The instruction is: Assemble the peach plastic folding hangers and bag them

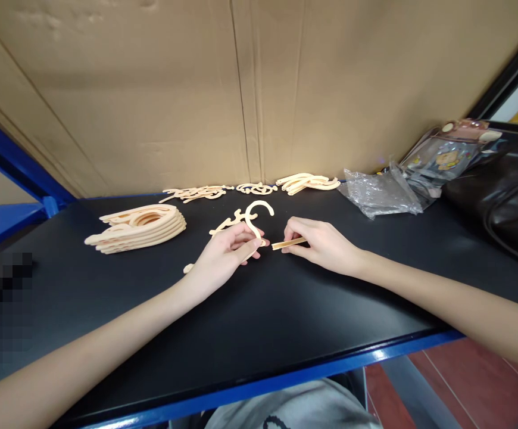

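Observation:
My left hand (230, 247) is closed on a cream plastic hanger piece with a curved hook (259, 208) that rises above the fingers. The rounded end of an arm of that piece shows behind the wrist. To its right, my right hand (317, 241) pinches a short, straight cream hanger arm (288, 243), its end pointing at the left hand. A small gap separates the two pieces. Just beyond the left hand, another cream hanger part (230, 222) lies on the black table (259, 333). My palms and some fingertips are hidden.
A stack of cream hangers (138, 229) lies at the left. Along the cardboard wall (152, 89) are loose hanger parts (196, 193), hooks (256, 189) and a pile of arms (306, 183). Clear plastic bags (379, 190) and a dark leather bag (500, 190) occupy the right.

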Action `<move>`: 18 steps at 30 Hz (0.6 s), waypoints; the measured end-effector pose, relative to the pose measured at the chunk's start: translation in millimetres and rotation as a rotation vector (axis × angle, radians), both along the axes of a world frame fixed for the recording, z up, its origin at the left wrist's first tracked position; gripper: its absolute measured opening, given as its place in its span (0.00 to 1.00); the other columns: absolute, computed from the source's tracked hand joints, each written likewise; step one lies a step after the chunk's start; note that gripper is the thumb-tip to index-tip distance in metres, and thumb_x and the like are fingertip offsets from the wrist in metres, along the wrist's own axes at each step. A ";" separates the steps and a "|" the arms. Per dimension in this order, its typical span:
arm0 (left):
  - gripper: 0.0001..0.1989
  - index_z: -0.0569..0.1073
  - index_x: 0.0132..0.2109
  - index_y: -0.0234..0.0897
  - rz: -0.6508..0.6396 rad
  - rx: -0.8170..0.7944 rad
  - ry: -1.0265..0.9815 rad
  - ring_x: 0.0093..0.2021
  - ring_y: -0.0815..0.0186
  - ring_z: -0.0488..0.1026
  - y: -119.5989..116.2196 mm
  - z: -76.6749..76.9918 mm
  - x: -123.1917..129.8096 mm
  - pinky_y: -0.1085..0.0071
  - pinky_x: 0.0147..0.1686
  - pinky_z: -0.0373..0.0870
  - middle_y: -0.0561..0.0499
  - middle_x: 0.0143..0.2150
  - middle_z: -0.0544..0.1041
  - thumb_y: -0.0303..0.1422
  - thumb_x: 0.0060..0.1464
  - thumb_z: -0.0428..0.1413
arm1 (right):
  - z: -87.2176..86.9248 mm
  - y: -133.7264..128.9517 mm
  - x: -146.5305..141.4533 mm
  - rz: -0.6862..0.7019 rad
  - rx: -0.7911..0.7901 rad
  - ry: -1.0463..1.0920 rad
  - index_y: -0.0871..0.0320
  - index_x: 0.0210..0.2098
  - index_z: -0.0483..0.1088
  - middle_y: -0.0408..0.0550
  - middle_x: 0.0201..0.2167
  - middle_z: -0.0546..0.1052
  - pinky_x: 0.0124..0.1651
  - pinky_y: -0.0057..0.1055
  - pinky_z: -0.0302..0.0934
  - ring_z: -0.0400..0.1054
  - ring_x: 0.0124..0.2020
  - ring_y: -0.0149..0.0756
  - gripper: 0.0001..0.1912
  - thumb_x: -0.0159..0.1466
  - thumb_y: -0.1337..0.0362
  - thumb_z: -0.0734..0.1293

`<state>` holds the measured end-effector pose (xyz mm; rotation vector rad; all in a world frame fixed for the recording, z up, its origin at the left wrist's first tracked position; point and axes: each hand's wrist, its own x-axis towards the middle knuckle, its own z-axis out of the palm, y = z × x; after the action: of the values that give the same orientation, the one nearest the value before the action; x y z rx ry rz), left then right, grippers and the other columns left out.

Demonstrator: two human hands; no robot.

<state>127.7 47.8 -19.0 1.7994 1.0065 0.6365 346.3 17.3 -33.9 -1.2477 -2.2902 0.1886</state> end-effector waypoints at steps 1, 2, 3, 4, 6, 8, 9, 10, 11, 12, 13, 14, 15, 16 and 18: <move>0.15 0.70 0.41 0.37 -0.003 0.007 0.002 0.36 0.65 0.75 -0.2 0.0 0.1 0.71 0.32 0.70 0.48 0.43 0.76 0.45 0.54 0.55 | -0.2 0.5 0.5 0.000 -0.002 0.004 0.56 0.32 0.62 0.40 0.31 0.70 0.32 0.25 0.54 0.65 0.31 0.29 0.06 0.63 0.65 0.65; 0.15 0.70 0.40 0.37 -0.009 0.016 0.004 0.36 0.65 0.75 -0.2 -0.2 0.1 0.72 0.31 0.70 0.48 0.42 0.76 0.44 0.54 0.55 | -0.3 0.8 1.0 0.001 -0.003 0.005 0.57 0.32 0.62 0.40 0.32 0.70 0.32 0.25 0.54 0.65 0.32 0.30 0.06 0.63 0.65 0.66; 0.15 0.70 0.39 0.37 -0.017 0.025 0.006 0.35 0.65 0.75 -0.1 -0.7 0.0 0.72 0.30 0.69 0.49 0.41 0.76 0.44 0.54 0.54 | -0.2 1.0 1.2 0.004 -0.005 0.003 0.57 0.32 0.63 0.40 0.32 0.70 0.33 0.25 0.55 0.65 0.32 0.30 0.06 0.63 0.65 0.66; 0.15 0.71 0.39 0.37 -0.025 0.034 0.006 0.34 0.65 0.74 0.0 -1.3 -0.1 0.73 0.29 0.69 0.49 0.39 0.76 0.44 0.54 0.54 | 0.1 1.0 1.3 0.008 -0.008 0.000 0.57 0.32 0.64 0.41 0.32 0.70 0.34 0.26 0.55 0.66 0.33 0.30 0.06 0.63 0.64 0.66; 0.14 0.71 0.38 0.36 -0.039 0.049 -0.001 0.33 0.66 0.74 0.4 -2.5 -0.3 0.74 0.27 0.68 0.50 0.37 0.75 0.44 0.55 0.54 | 1.1 0.6 1.1 0.010 -0.016 -0.007 0.57 0.33 0.66 0.42 0.34 0.71 0.36 0.26 0.57 0.67 0.34 0.31 0.05 0.63 0.64 0.66; 0.13 0.71 0.38 0.36 -0.046 0.060 -0.013 0.32 0.67 0.73 0.5 -3.1 -0.6 0.75 0.26 0.67 0.51 0.35 0.75 0.43 0.55 0.54 | 2.0 0.0 0.7 0.007 -0.023 -0.013 0.57 0.34 0.67 0.42 0.35 0.72 0.37 0.27 0.58 0.67 0.36 0.32 0.04 0.63 0.64 0.66; 0.13 0.71 0.38 0.36 -0.051 0.063 -0.019 0.32 0.67 0.73 0.5 -3.2 -0.7 0.75 0.26 0.67 0.51 0.35 0.74 0.42 0.56 0.54 | 2.3 -0.3 0.6 0.006 -0.024 -0.016 0.57 0.34 0.67 0.42 0.35 0.72 0.37 0.27 0.58 0.67 0.36 0.32 0.04 0.63 0.64 0.66; 0.12 0.71 0.38 0.36 -0.055 0.066 -0.025 0.32 0.68 0.73 0.4 -3.2 -0.7 0.76 0.26 0.66 0.51 0.35 0.74 0.42 0.56 0.54 | 2.4 -0.4 0.6 0.006 -0.023 -0.019 0.57 0.34 0.68 0.42 0.35 0.72 0.37 0.27 0.58 0.67 0.36 0.32 0.03 0.63 0.64 0.66; 0.12 0.71 0.38 0.36 -0.060 0.067 -0.029 0.32 0.68 0.73 0.2 -3.0 -0.8 0.76 0.26 0.66 0.51 0.36 0.74 0.42 0.56 0.54 | 2.4 -0.4 0.7 0.007 -0.018 -0.021 0.57 0.34 0.68 0.43 0.35 0.72 0.37 0.27 0.58 0.67 0.36 0.32 0.03 0.63 0.64 0.66; 0.12 0.71 0.38 0.36 -0.062 0.067 -0.033 0.32 0.68 0.73 0.0 -2.8 -0.8 0.76 0.26 0.67 0.51 0.36 0.74 0.42 0.56 0.54 | 2.3 -0.2 0.8 0.009 -0.011 -0.025 0.57 0.34 0.68 0.43 0.35 0.72 0.38 0.28 0.58 0.67 0.36 0.32 0.03 0.63 0.64 0.66; 0.12 0.71 0.37 0.36 -0.063 0.066 -0.037 0.32 0.68 0.73 -0.2 -2.5 -0.7 0.76 0.26 0.67 0.51 0.36 0.74 0.42 0.56 0.54 | 2.1 0.2 1.1 0.010 -0.001 -0.031 0.57 0.34 0.68 0.43 0.34 0.72 0.38 0.28 0.57 0.67 0.36 0.32 0.03 0.63 0.64 0.66; 0.12 0.71 0.37 0.36 -0.062 0.063 -0.040 0.32 0.67 0.73 -0.4 -2.2 -0.6 0.75 0.26 0.67 0.51 0.36 0.74 0.42 0.55 0.54 | 1.9 0.8 1.4 0.008 0.012 -0.039 0.57 0.34 0.69 0.42 0.34 0.73 0.39 0.29 0.57 0.68 0.36 0.32 0.03 0.63 0.65 0.66; 0.12 0.71 0.37 0.36 -0.059 0.060 -0.042 0.32 0.67 0.73 -0.6 -1.9 -0.5 0.75 0.26 0.67 0.50 0.36 0.74 0.42 0.55 0.55 | 1.7 1.4 1.7 0.006 0.025 -0.047 0.57 0.34 0.69 0.42 0.34 0.73 0.40 0.30 0.57 0.68 0.36 0.33 0.03 0.63 0.65 0.67; 0.12 0.71 0.37 0.36 -0.056 0.055 -0.044 0.32 0.67 0.73 -0.8 -1.5 -0.4 0.75 0.27 0.67 0.50 0.36 0.75 0.42 0.55 0.55 | 1.5 2.1 2.0 0.007 0.040 -0.054 0.57 0.34 0.69 0.42 0.34 0.73 0.41 0.31 0.56 0.68 0.36 0.33 0.02 0.63 0.65 0.67; 0.13 0.71 0.37 0.36 -0.049 0.046 -0.045 0.32 0.67 0.74 -1.2 -0.9 -0.1 0.75 0.27 0.68 0.50 0.36 0.75 0.42 0.54 0.55 | 1.3 3.7 2.6 0.022 0.066 -0.060 0.57 0.34 0.69 0.42 0.34 0.74 0.43 0.32 0.55 0.68 0.36 0.33 0.02 0.63 0.65 0.67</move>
<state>127.6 46.6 -19.9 1.8362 0.9216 0.6711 348.9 21.0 -32.5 -1.2107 -2.3428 0.0840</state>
